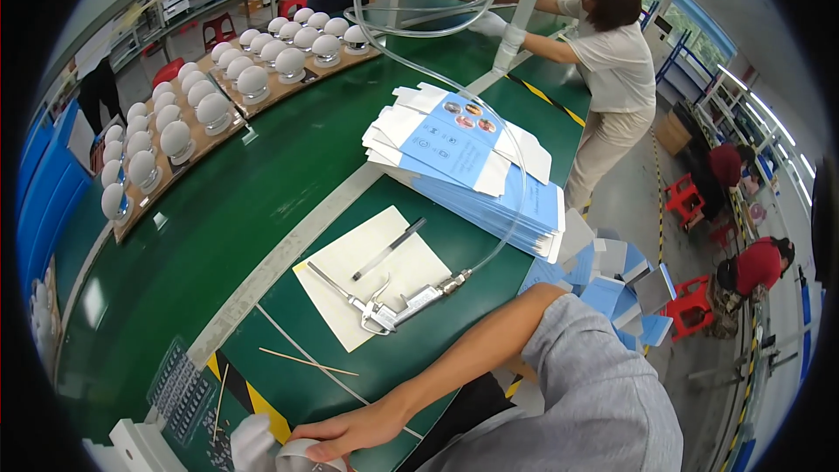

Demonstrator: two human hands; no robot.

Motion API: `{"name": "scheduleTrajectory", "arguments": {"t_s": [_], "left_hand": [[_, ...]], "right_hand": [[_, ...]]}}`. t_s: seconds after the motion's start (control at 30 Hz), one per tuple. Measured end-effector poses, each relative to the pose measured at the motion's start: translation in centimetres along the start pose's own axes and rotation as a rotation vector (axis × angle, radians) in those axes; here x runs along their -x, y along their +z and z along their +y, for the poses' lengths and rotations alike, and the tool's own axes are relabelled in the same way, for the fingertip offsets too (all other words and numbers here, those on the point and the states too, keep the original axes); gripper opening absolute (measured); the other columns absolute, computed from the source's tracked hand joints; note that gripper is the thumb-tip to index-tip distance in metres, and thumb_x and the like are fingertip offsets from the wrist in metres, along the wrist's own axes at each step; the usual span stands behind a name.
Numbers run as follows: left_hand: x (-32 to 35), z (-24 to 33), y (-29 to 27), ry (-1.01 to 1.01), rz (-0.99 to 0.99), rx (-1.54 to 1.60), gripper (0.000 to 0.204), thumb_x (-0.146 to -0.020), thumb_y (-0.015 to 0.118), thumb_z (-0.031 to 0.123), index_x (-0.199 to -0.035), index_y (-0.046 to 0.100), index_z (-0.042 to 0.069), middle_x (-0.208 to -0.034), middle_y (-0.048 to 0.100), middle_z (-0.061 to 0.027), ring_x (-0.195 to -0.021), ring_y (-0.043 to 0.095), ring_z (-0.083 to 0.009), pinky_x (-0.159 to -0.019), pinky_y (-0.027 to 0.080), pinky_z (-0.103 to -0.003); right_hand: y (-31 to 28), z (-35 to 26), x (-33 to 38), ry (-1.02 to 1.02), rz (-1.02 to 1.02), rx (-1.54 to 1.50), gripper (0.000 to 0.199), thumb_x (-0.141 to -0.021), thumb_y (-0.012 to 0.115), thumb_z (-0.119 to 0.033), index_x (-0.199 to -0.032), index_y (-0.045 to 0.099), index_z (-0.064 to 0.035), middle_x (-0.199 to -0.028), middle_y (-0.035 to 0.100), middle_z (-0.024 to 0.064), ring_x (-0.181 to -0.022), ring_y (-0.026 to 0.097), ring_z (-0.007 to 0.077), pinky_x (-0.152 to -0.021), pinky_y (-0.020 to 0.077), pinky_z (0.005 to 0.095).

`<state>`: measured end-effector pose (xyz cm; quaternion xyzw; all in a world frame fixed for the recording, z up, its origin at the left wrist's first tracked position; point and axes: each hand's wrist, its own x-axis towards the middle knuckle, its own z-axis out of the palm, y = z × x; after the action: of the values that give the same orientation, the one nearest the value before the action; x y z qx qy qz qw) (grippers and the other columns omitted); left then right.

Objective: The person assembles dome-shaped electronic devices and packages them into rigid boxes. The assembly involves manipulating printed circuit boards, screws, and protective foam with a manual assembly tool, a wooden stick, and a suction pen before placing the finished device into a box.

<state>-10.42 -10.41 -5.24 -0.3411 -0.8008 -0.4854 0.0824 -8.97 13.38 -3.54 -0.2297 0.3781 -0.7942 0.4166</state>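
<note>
At the lower edge, my right hand (354, 431) is closed around a round whitish cup-shaped part (300, 454), which the picture's edge cuts off. Against its left side is a soft white shape (252, 443), possibly my left hand in a glove; its fingers cannot be made out. Beyond my right forearm, an air blow gun (409, 306) with a clear hose lies on a cream sheet (336, 249). A black pen (389, 250) rests on the same sheet. Two thin wooden sticks, one of them a long stick (308, 361), lie nearer my hands.
Flattened blue-and-white boxes (472, 197) are stacked on the green table (297, 144). White-domed, silver-based bulbs (253, 83) fill trays at the far left. More blue cartons (612, 284) sit right, near a red stool (690, 304). A gloved co-worker (612, 61) stands across.
</note>
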Motion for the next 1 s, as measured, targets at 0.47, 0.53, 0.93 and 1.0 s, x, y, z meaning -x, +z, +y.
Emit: {"name": "scheduleTrajectory", "arguments": {"t_s": [0.47,0.53,0.93,1.0], "left_hand": [[-7.1,8.7,-0.3,0.475,-0.079,-0.316,0.037,-0.102,0.041,0.023,-0.101,0.066,-0.005,-0.097,0.07,-0.022,-0.081,0.067,-0.0437,-0.084,0.057,-0.05],[-6.7,8.5,0.2,0.469,-0.004,-0.259,0.038,-0.102,0.04,0.023,-0.102,0.066,-0.005,-0.095,0.07,-0.0218,-0.079,0.067,-0.0446,-0.082,0.057,-0.051],[-7.5,10.1,0.3,0.064,0.02,-0.033,0.043,-0.105,0.043,0.026,-0.113,0.067,-0.009,-0.116,0.069,-0.0259,-0.112,0.066,-0.0457,-0.101,0.052,-0.052],[-7.5,9.1,0.5,-0.095,0.028,0.23,0.037,-0.098,0.06,0.028,-0.111,0.068,-0.006,-0.116,0.068,-0.0262,-0.107,0.066,-0.0471,-0.098,0.052,-0.052]], "right_hand": [[0.7,1.3,-0.6,-0.122,0.107,-0.064,0.059,-0.11,0.044,-0.042,-0.147,0.016,-0.0049,-0.116,0.056,0.0138,-0.082,0.066,0.0178,-0.074,0.0567,0.0309],[1.3,1.3,-0.6,-0.138,0.017,0.161,0.064,-0.111,0.036,-0.049,-0.148,0.014,-0.0018,-0.105,0.055,0.0117,-0.078,0.063,0.0142,-0.068,0.0527,0.0284],[3.0,-2.0,0.8,0.022,0.214,0.814,0.086,-0.099,0.068,-0.032,-0.148,0.012,0.0096,-0.119,0.053,0.0304,-0.094,0.063,0.0475,-0.076,0.0535,0.0451],[3.5,-1.9,0.9,-0.098,0.286,0.901,0.087,-0.097,0.071,-0.031,-0.148,0.014,0.0109,-0.122,0.051,0.0313,-0.096,0.063,0.0489,-0.077,0.0547,0.0462]]}}
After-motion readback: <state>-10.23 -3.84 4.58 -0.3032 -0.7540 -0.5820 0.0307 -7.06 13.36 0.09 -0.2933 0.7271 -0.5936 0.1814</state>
